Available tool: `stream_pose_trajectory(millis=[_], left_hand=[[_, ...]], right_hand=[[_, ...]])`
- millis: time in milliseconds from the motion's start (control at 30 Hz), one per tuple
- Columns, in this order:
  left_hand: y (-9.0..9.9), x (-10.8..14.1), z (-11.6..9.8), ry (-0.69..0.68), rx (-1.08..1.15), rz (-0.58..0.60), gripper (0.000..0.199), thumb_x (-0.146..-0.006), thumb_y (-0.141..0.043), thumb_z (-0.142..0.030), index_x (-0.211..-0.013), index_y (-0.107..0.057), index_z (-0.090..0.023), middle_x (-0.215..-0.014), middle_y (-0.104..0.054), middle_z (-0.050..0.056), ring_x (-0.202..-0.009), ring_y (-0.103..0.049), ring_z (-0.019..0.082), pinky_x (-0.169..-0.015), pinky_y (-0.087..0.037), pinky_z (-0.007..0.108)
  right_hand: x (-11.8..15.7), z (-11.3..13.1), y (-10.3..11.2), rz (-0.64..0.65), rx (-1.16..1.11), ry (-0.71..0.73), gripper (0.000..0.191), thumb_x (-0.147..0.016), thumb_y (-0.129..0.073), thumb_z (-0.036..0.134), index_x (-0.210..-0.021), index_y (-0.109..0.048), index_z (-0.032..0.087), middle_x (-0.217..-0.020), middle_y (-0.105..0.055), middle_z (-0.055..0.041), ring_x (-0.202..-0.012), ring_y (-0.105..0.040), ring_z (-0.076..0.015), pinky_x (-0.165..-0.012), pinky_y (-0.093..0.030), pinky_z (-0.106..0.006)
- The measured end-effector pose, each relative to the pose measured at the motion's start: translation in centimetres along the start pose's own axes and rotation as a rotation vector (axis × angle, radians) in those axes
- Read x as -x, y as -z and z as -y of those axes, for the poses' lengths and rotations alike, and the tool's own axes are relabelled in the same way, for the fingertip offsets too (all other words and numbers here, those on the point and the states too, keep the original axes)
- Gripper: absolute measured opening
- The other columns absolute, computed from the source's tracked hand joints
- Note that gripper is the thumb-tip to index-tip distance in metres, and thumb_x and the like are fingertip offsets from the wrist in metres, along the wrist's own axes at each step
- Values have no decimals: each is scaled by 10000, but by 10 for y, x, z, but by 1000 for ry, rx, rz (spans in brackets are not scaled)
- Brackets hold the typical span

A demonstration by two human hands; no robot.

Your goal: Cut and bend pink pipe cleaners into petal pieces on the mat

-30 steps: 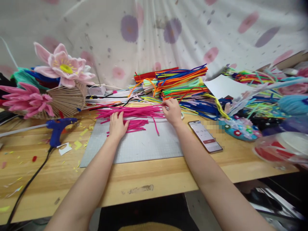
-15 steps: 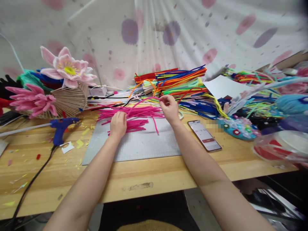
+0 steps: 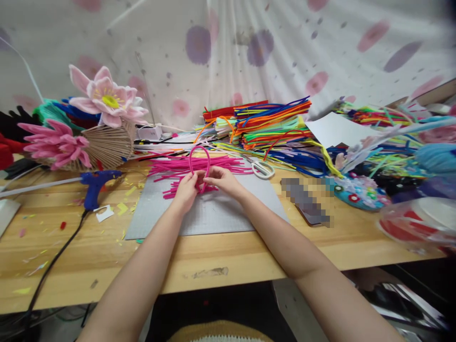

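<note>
A magenta pipe cleaner (image 3: 200, 147) is bent into an upright loop, its lower ends pinched between my two hands. My left hand (image 3: 186, 189) grips it from the left with thumb and fingertips. On the other side, my right hand (image 3: 223, 181) pinches it close to the left fingertips. Behind and below lies a bundle of magenta pipe cleaners (image 3: 228, 165), with a shorter cluster partly hidden by my hands. These rest on a grey cutting mat (image 3: 228, 213).
White-handled scissors (image 3: 262, 169) lie right of the bundle, and a phone (image 3: 304, 202) is beyond the mat. At left are a blue glue gun (image 3: 94, 187) with its cord and a pink fuzzy flower (image 3: 109, 99). Colourful pipe cleaners (image 3: 274, 118) are piled at the back.
My hands have come together from apart. The pipe cleaner stretched in an arc between them is now a closed loop. The scissors, formerly mostly hidden by my right hand, now show.
</note>
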State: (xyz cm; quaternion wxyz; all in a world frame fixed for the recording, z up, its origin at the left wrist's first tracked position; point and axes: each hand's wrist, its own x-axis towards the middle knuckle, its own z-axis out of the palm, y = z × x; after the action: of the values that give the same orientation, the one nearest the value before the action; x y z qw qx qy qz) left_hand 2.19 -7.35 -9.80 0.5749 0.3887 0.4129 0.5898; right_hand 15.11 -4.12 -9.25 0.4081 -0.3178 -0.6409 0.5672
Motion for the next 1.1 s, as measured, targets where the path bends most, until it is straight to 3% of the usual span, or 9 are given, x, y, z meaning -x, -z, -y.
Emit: stream_pose_trajectory(millis=[167,333,433,533,667,833,933,1100], left_hand=[[1,1,4,50,-54,-2,178,-777,-493,-262,-907,-563,-162,-864,-627,40,-737,-591,131,-647,-478,273],[0,3,2,151,-95,45,170,-810,-468,-233,-937,-556,-162,-589,-531,-19,-466,-491,75,-458,-407,192],[0,6,-1,213,-105,98,155,-817,-467,-223,-939,-547,-171,-480,-375,-72,-346,-308,30,-362,-237,136],[0,10,-6,347,-91,171,129,-822,-456,-211,-896,-548,-158,-508,-355,-69,-349,-230,14,-354,-152,132],[-1,16,-9,492,-47,351,137,-804,-484,-197,-802,-578,-96,-556,-380,-40,-407,-286,18,-394,-261,149],[-3,16,-1,490,49,448,67,-788,-491,-132,-756,-542,-103,-636,-507,6,-528,-493,67,-629,-463,269],[-4,14,3,500,96,476,74,-813,-445,-117,-770,-505,-107,-747,-599,62,-662,-610,136,-753,-469,361],[-8,11,8,499,123,522,92,-817,-399,-65,-808,-479,-110,-811,-644,97,-753,-646,179,-828,-437,423]], right_hand=[[0,-7,-3,-70,378,68,164,-682,-598,271,-820,-591,183,-745,-602,6,-632,-501,-110,-617,-407,-244],[-2,-4,-4,-78,563,145,137,-675,-577,196,-808,-601,171,-769,-567,-10,-696,-483,-121,-657,-393,-252],[-1,-2,0,22,357,29,174,-650,-606,217,-814,-575,168,-718,-546,6,-644,-475,-108,-597,-390,-232],[-1,0,13,99,9,-116,251,-667,-622,341,-850,-562,180,-703,-551,19,-571,-467,-82,-512,-370,-199],[-5,2,26,-58,-260,-101,268,-683,-612,440,-746,-569,183,-692,-558,13,-605,-502,-84,-568,-425,-203],[-10,1,18,37,-615,-107,257,-801,-486,443,-879,-569,213,-879,-639,-34,-850,-593,-152,-762,-483,-320],[-13,-2,14,9,-782,-89,205,-865,-402,334,-922,-562,219,-897,-651,-25,-892,-601,-150,-825,-475,-354],[-16,-8,16,-88,-918,-72,233,-885,-346,207,-955,-568,220,-801,-652,-1,-798,-615,-123,-837,-479,-340]])
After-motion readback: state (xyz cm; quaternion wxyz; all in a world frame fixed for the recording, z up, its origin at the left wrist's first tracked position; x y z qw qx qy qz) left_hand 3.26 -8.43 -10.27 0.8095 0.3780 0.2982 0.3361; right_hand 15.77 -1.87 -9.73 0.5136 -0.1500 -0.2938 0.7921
